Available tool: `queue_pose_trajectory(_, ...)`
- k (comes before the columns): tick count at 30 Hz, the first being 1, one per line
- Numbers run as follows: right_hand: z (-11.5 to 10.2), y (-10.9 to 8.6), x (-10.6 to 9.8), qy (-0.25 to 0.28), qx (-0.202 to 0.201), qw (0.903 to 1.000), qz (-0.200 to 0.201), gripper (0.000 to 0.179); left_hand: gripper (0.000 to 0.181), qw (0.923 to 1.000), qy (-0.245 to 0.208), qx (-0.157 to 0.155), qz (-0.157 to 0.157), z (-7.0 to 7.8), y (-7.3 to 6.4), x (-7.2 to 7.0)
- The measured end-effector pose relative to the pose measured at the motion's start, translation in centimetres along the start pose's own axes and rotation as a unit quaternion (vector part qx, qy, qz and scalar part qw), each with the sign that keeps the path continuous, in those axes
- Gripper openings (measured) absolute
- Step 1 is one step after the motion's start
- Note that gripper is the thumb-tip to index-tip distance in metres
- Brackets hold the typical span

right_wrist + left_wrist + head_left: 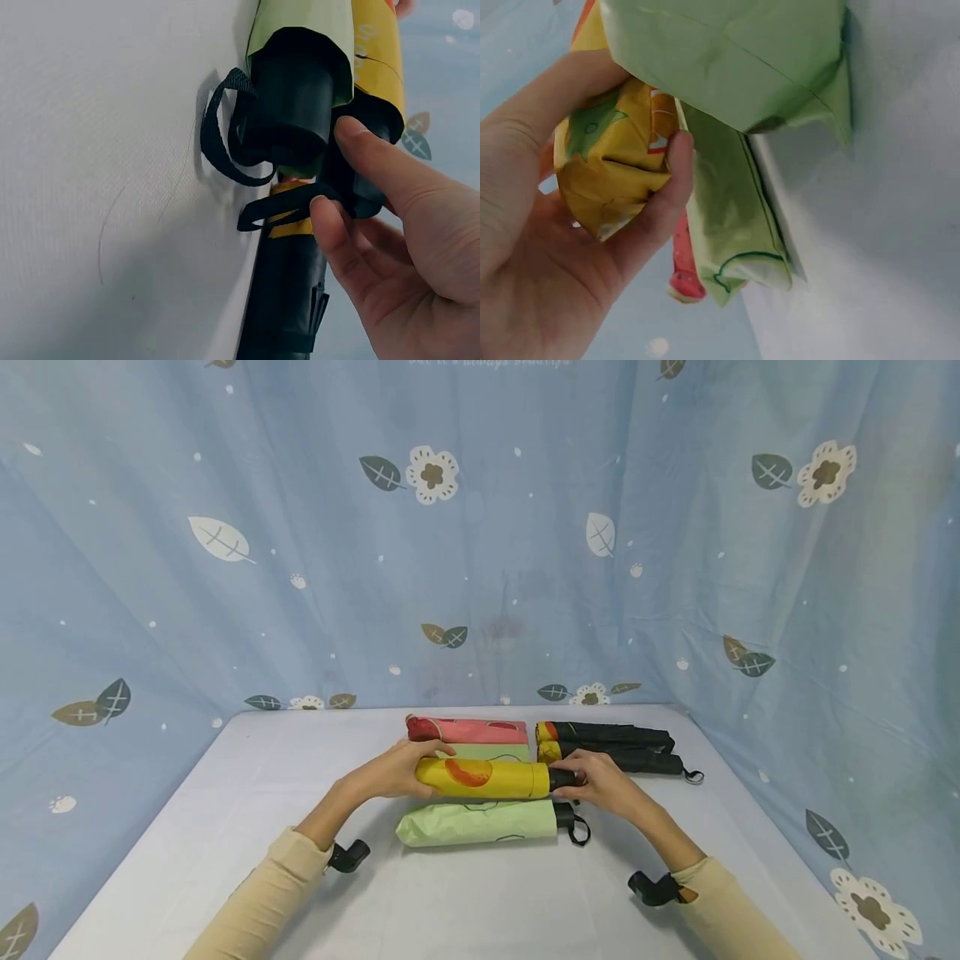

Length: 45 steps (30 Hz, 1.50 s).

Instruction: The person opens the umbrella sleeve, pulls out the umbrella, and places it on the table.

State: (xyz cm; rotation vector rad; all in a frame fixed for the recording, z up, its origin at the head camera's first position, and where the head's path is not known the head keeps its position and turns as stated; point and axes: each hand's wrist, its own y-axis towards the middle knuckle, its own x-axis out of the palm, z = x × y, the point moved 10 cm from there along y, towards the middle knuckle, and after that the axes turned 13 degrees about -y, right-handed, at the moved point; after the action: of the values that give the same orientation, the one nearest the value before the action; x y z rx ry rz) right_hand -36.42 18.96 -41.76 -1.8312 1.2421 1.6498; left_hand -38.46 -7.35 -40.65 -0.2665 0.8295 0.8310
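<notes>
Fingers [676, 161] of the left hand [390, 772] grip the left end of a yellow umbrella [502, 780], held between the near green umbrella [480, 824] and the far green umbrella [491, 752] at a white table [450, 897], a pink umbrella [472, 730] behind them. At the other end, the right hand [603, 783] pinches its black handle [560, 779], just in front of 2 black umbrellas [626, 759] lying side by side.
</notes>
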Motion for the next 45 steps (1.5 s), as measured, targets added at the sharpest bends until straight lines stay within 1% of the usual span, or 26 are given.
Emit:
queue_pose_trajectory(2,-0.2,0.1,0.0,-0.005,-0.006,1.0,-0.002,0.047,0.06,0.9999,-0.003,0.01,0.001,0.2,0.1,0.0)
queue_pose_trajectory(5,-0.4,0.3,-0.1,-0.004,-0.006,1.0,-0.003,0.046,0.059,0.9996,0.006,0.028,0.001,0.4,0.2,0.0)
queue_pose_trajectory(11,-0.7,0.3,-0.2,0.005,-0.001,1.0,0.004,0.048,0.054,0.9991,0.023,0.035,0.007,0.3,0.4,0.1)
queue_pose_trajectory(16,-0.9,0.2,0.1,-0.01,0.003,0.9999,-0.001,0.054,0.053,0.9983,0.025,0.052,0.006,0.6,0.4,0.2)
queue_pose_trajectory(21,-1.0,0.1,0.4,-0.02,0.001,0.9997,-0.012,0.054,0.053,0.9985,0.028,0.048,-0.003,0.6,0.4,0.6)
queue_pose_trajectory(25,-1.1,0.1,0.2,-0.022,-0.009,0.9997,-0.008,0.054,0.056,0.999,0.018,0.039,-0.01,0.6,0.4,0.9)
queue_pose_trajectory(28,-1.2,0.0,0.1,-0.018,-0.017,0.9997,-0.007,0.054,0.061,0.9992,0.011,0.037,-0.012,0.5,0.4,1.1)
queue_pose_trajectory(33,-1.3,0.1,0.0,-0.018,-0.022,0.9996,-0.004,0.054,0.062,0.9989,0.019,0.043,-0.007,0.4,0.3,1.3)
queue_pose_trajectory(38,-1.2,0.0,-0.5,-0.022,-0.034,0.9991,0.012,0.052,0.06,0.9991,0.023,0.036,0.0,0.4,0.4,1.1)
queue_pose_trajectory(41,-1.2,0.0,-0.7,-0.015,-0.045,0.9987,0.019,0.051,0.06,0.9994,0.012,0.033,0.001,0.4,0.4,1.0)
queue_pose_trajectory(45,-1.1,0.0,-0.9,-0.007,-0.049,0.9986,0.018,0.052,0.061,0.9992,-0.001,0.04,0.005,0.6,0.3,0.9)
